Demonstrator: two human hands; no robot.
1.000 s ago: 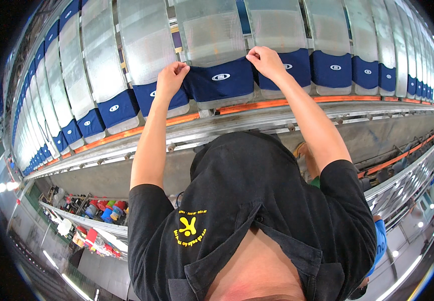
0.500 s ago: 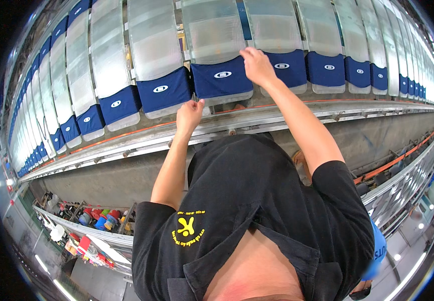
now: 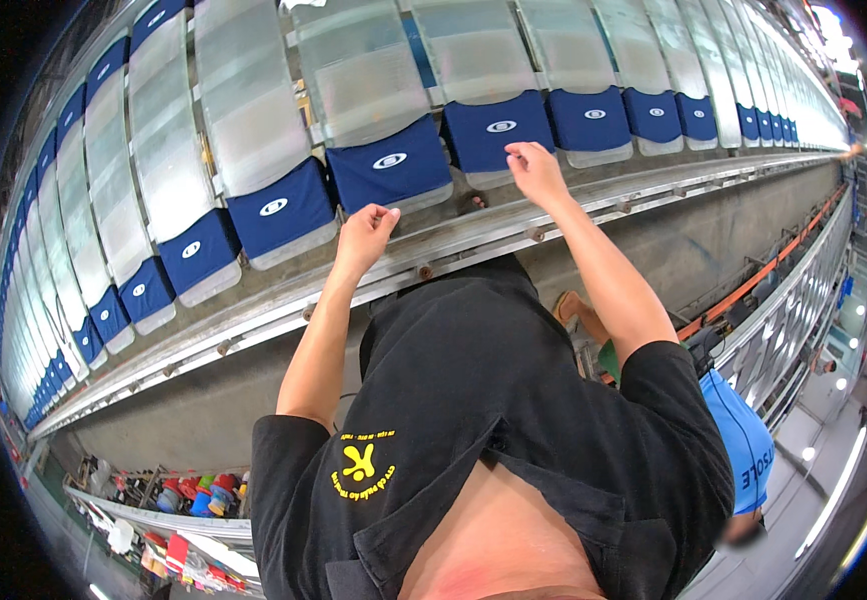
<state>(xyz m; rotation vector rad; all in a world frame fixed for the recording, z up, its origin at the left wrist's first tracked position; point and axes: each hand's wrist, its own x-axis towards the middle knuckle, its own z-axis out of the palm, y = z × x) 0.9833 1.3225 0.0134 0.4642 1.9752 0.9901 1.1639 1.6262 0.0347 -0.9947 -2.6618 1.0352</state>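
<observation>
A: Hands, two, bare: how are they set?

B: Left hand [image 3: 365, 240]: centre of frame, just below panel one [image 3: 389, 172]. Fingers drawn in, nothing seen held; full closure cannot be told. Right hand [image 3: 539, 177]: right of centre, set over the lower right part of panel two [image 3: 483, 126]. Fingers loosely curled; whether cloth is touched or pinched cannot be told.

A: Panels: where entered?

B: Panel one: upper centre. Panel two: upward and to the right of it. Each is navy, with a pale oval mark, and is laid over the lower part of one of the boards [image 3: 365, 90]. Each board's pale lower edge is left bare.

A: Handling?

B: Judged thin, light and soft; likely to be creased or stretched if tugged. Not judged fragile. Some cling to the board may be expected; its strength is not shown.

A: Hold?

B: Best taken by both upper corners, between thumb and fingertips, and lifted evenly. The marked middle is better left untouched.

A: Other entries?

B: Metal rail [image 3: 593, 205], crossing the frame below the boards. Black shirt [image 3: 453, 370], lower centre. Co-worker [image 3: 738, 430] in blue, lower right.
</observation>
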